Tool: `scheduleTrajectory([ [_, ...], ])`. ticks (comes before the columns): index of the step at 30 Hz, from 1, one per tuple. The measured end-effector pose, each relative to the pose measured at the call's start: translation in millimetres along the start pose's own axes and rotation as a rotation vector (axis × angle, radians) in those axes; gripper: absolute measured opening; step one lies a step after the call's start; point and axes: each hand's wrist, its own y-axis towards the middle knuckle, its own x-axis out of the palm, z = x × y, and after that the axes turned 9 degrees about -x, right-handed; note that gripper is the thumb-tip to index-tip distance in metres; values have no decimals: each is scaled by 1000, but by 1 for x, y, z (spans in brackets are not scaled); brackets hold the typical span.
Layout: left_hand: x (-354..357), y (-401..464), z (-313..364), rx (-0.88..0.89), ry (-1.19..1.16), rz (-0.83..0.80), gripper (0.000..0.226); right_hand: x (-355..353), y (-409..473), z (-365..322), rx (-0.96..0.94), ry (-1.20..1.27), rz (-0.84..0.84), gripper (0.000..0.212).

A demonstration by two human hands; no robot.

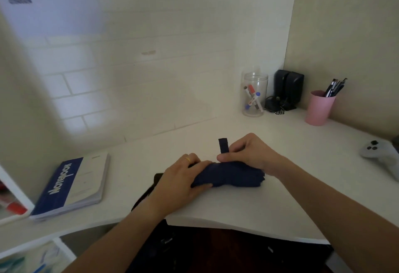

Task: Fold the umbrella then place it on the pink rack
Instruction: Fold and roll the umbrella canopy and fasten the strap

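A dark navy umbrella [233, 176], folded into a short bundle, lies on the white desk [291, 164] near its front edge. My left hand [183, 181] wraps around the bundle's left end, a ring on one finger. Its black handle [157, 178] pokes out to the left under my wrist. My right hand [250, 154] pinches the umbrella's closing strap [223, 145], which stands up from the top of the bundle. No pink rack is in view.
A blue and white notebook [73, 184] lies at the left. At the back right stand a clear jar of markers [254, 95], black speakers [289, 89] and a pink cup of pens [319, 108]. A grey game controller [382, 156] rests at the far right.
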Motion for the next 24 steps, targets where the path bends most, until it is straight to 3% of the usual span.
scheduleTrajectory([
  [3,21,-2,-3,143,131,276,51,-9,1,-4,-17,-33,-72,26],
  [5,26,-2,0,167,106,269,57,-10,-1,0,-22,-24,-102,33],
  [8,19,-10,5,116,-29,120,57,-10,-8,7,-38,-1,-117,42],
  [13,-2,8,14,-278,-288,-84,54,-2,-13,17,-102,33,-87,60],
  [15,-8,16,9,-447,-304,-251,75,-2,-14,17,-110,32,-73,55],
  [17,-10,19,6,-491,-295,-344,71,-4,-15,15,-102,35,-64,36],
  [20,-5,15,12,-399,-303,-255,42,-10,-14,8,-106,30,-60,23],
  [24,6,12,11,-210,-251,23,46,-17,-13,-1,-130,-9,-66,14],
])
